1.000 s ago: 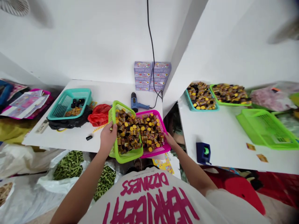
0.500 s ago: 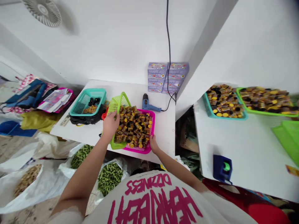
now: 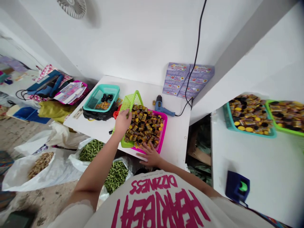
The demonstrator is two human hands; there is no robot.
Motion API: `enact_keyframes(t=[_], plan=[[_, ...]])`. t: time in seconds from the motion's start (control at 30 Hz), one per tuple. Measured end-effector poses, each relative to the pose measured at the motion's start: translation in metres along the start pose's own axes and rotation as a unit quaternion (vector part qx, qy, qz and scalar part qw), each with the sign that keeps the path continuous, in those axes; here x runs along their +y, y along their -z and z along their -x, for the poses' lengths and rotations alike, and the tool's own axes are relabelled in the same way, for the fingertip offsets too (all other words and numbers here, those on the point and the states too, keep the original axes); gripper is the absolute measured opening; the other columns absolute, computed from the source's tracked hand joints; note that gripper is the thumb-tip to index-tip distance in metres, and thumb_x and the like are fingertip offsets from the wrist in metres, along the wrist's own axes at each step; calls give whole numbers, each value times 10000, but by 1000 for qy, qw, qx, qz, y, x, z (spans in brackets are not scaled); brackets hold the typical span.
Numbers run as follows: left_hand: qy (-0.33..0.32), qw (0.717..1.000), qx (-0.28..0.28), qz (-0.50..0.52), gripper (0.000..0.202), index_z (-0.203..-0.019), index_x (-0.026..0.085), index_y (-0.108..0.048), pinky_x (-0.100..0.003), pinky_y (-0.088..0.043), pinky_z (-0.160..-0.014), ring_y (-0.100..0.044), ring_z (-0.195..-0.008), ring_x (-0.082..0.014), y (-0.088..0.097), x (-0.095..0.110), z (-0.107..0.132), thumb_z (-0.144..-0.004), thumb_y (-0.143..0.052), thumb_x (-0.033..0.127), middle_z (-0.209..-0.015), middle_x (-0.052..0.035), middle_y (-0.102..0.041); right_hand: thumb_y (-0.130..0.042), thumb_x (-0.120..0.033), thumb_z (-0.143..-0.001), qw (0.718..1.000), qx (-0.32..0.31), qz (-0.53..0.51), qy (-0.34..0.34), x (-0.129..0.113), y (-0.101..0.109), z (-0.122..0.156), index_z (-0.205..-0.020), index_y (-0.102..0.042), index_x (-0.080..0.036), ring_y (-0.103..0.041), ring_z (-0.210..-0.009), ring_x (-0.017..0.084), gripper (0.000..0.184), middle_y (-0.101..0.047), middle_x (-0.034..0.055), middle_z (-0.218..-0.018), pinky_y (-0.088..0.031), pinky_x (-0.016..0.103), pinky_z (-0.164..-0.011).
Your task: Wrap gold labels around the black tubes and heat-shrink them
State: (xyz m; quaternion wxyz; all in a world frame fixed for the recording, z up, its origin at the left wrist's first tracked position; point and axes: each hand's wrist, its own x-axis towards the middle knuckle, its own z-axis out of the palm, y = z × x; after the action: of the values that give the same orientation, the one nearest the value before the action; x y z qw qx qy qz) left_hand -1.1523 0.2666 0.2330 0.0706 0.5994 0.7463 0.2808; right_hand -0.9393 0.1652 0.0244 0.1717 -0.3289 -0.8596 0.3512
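My left hand [image 3: 123, 122] is closed on the side of a lime-green plastic basket [image 3: 129, 104], which stands tilted on its side. Small jars [image 3: 142, 129] with brown-gold labels and yellow or black ends lie heaped from its mouth into a pink basket [image 3: 164, 128] on the right. At the pink basket's front edge is my right hand [image 3: 152, 156], its fingers spread and its tips close to the nearest jars. Whether they touch is unclear. One loose jar [image 3: 154, 103] sits behind, beside a blue heat gun [image 3: 161, 107].
A turquoise basket [image 3: 91, 103] sits on a black bag at left. Purple boxes [image 3: 175, 79] are stacked against the wall. The right table holds jar-filled turquoise [image 3: 256, 134] and green baskets and a tape dispenser [image 3: 237, 186]. Open sacks [image 3: 92, 150] stand below the table.
My right hand has let go of the pink basket's right side and moved left to its front edge, fingers spread. A loose jar now shows by the heat gun. The view has shifted.
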Motion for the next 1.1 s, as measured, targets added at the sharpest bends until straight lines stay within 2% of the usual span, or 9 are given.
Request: enact_keyframes(t=[0.1,0.27,0.43,0.57,0.67,0.77,0.87,0.97,1.1], plan=[[4,1000,-4,8,352,-1162,85,-685,-335,-469,-953,-637,-1001,-250,4,-2,-2,-941,-490,278,-1073,-142,-705,-558,-442,-921,993,-70,35,88,-13,-8,-24,-1388,-539,-395,-336,-1462,263,470,-498,-5,-1509,-79,578,-1221],[6,1000,-12,12,330,-1160,127,-686,-347,-483,-936,-638,-995,-257,8,2,5,-939,-499,286,-1078,-125,-708,-462,-325,-976,986,-97,76,112,-6,6,-27,-1425,-514,-326,-334,-1464,271,452,-479,18,-1523,-48,618,-1220],[-4,999,-39,25,350,-1208,158,-671,-354,-508,-882,-657,-946,-258,-17,38,22,-968,-463,306,-1109,-124,-701,-486,-263,-948,993,-79,71,42,0,20,6,-1369,-588,-312,-352,-1445,357,435,-520,88,-1483,-28,708,-1169],[-11,998,-58,25,393,-1264,128,-633,-383,-520,-863,-659,-987,-285,-37,64,23,-986,-401,279,-1168,-173,-667,-590,-292,-881,999,-37,12,-24,-3,22,18,-1266,-663,-366,-362,-1435,381,398,-524,60,-1482,-41,724,-1155],[-32,996,-84,22,411,-1294,126,-611,-394,-536,-838,-665,-968,-290,-49,74,29,-989,-385,284,-1172,-195,-654,-595,-355,-875,994,32,-67,-83,-5,34,12,-1182,-705,-362,-428,-1397,342,326,-579,58,-1421,-201,638,-1177],[-77,990,-116,23,461,-1342,107,-583,-408,-557,-782,-676,-921,-291,-68,88,44,-998,-321,266,-1187,-237,-637,-347,-396,-995,965,135,-161,-156,-1,63,-5,-1374,-554,-294,-539,-1296,274,444,-580,112,-1399,-455,498,-1055],[-154,977,-141,42,497,-1319,109,-614,-455,-561,-848,-657,-1041,-319,-91,105,61,-982,-257,186,-1213,-262,-627,-175,-424,-1032,919,221,-248,-213,9,96,-23,-1504,-360,-220,-622,-1161,247,546,-605,152,-1347,-535,421,-924],[-258,950,-159,80,423,-1189,163,-701,-452,-505,-1025,-588,-1218,-307,-99,106,78,-923,-375,119,-1217,-195,-660,-321,-480,-1023,871,282,-309,-260,18,115,-30,-1408,-470,-205,-644,-1066,231,496,-646,132,-1248,-527,423,-915],[-347,918,-144,129,400,-1217,292,-658,-319,-476,-1078,-552,-1278,-179,-74,63,107,-899,-478,129,-1301,-26,-645,-484,-552,-962,818,320,-375,-296,17,115,-23,-1231,-585,-175,-653,-953,201,474,-656,97,-1138,-546,416,-849]])
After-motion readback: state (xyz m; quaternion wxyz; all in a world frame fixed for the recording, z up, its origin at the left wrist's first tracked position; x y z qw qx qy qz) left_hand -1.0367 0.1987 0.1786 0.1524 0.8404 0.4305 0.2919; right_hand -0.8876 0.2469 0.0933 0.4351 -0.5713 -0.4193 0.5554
